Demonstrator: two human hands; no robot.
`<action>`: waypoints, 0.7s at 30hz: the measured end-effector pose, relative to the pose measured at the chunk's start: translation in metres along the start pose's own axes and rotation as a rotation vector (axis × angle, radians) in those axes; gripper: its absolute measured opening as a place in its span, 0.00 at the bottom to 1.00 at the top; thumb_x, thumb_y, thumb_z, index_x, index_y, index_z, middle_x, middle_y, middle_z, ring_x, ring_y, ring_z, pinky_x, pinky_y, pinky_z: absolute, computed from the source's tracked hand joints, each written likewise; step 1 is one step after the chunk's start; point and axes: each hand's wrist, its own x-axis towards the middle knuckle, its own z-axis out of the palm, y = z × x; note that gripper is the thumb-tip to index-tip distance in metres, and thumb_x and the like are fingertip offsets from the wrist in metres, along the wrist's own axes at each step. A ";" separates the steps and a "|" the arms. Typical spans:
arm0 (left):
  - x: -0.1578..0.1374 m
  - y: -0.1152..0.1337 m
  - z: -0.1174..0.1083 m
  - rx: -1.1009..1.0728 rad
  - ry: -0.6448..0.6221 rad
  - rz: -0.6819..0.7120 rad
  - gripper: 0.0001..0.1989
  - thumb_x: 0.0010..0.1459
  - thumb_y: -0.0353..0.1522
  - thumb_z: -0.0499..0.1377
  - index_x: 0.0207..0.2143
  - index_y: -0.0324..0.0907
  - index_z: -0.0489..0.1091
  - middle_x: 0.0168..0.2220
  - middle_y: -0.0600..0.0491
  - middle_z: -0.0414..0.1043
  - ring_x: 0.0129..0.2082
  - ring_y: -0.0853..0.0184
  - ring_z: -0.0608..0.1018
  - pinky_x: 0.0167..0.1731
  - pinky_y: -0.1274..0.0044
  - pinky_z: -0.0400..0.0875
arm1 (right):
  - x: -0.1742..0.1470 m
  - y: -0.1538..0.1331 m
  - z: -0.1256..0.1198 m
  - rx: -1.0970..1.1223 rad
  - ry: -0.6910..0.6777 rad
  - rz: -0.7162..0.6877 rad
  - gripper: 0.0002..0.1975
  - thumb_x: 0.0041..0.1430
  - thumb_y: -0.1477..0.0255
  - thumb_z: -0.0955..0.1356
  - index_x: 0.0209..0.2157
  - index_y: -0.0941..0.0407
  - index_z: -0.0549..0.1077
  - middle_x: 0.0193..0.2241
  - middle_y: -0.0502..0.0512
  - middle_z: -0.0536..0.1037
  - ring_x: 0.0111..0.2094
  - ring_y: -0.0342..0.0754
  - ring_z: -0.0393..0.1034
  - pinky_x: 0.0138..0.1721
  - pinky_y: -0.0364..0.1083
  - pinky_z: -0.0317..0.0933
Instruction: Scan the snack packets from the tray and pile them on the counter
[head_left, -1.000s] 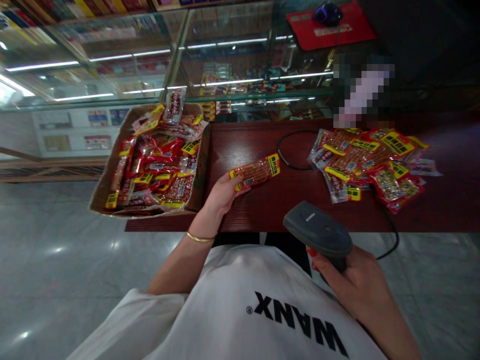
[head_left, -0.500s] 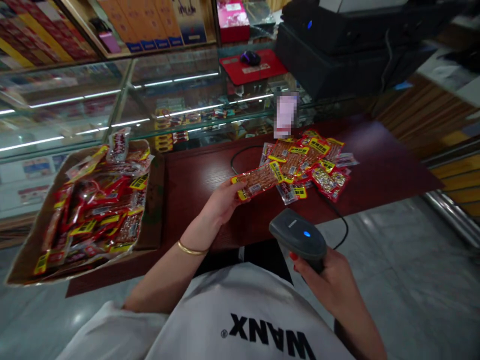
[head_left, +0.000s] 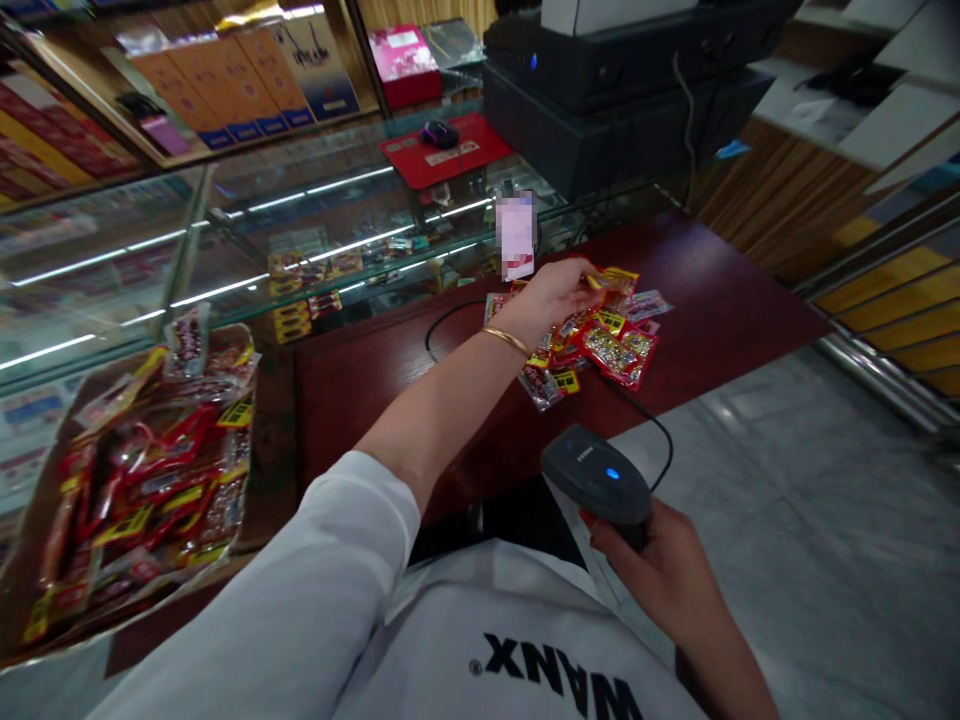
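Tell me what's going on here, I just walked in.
A person in a white shirt at a dark red counter holds a scanner in the right hand. The left hand is at a pile of snack packets; whether it grips one is hard to tell. An open box of more packets sits to the person's left.

A dark grey plastic handheld scanner (head_left: 596, 475) with a lit blue light (head_left: 613, 474) is gripped by the right hand (head_left: 664, 565) at the near side. A heap of shiny red-and-yellow plastic packets (head_left: 611, 345) on the dark reddish-brown wooden counter (head_left: 720, 290) is reached across by the left hand (head_left: 559, 295); whether one is gripped cannot be told. At the left, an open brown cardboard box (head_left: 271, 440) is filled with similar packets.
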 end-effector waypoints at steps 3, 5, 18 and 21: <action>-0.020 0.005 -0.009 0.031 0.017 -0.139 0.18 0.60 0.24 0.57 0.52 0.35 0.64 0.42 0.42 0.75 0.38 0.63 0.80 0.41 0.70 0.77 | 0.003 -0.004 0.002 -0.017 0.001 -0.009 0.11 0.58 0.63 0.67 0.34 0.55 0.78 0.28 0.56 0.83 0.28 0.53 0.77 0.32 0.47 0.68; -0.053 0.006 -0.026 0.053 0.012 -0.121 0.18 0.60 0.27 0.58 0.52 0.36 0.64 0.46 0.39 0.74 0.41 0.59 0.81 0.42 0.67 0.78 | 0.006 -0.007 0.003 -0.033 -0.008 -0.037 0.13 0.59 0.61 0.67 0.34 0.55 0.78 0.26 0.55 0.82 0.26 0.53 0.76 0.31 0.48 0.68; -0.387 0.039 -0.272 1.461 1.004 0.356 0.22 0.64 0.38 0.56 0.58 0.42 0.71 0.56 0.44 0.76 0.55 0.53 0.77 0.58 0.61 0.69 | 0.034 -0.059 0.065 -0.021 -0.269 -0.320 0.13 0.60 0.62 0.68 0.40 0.54 0.79 0.36 0.57 0.85 0.35 0.55 0.81 0.39 0.48 0.72; -0.420 0.040 -0.320 1.725 1.096 0.095 0.27 0.64 0.36 0.55 0.64 0.36 0.65 0.62 0.38 0.70 0.63 0.47 0.70 0.62 0.58 0.63 | 0.035 -0.080 0.081 -0.004 -0.294 -0.357 0.12 0.61 0.63 0.67 0.41 0.53 0.79 0.38 0.56 0.85 0.39 0.55 0.80 0.44 0.48 0.71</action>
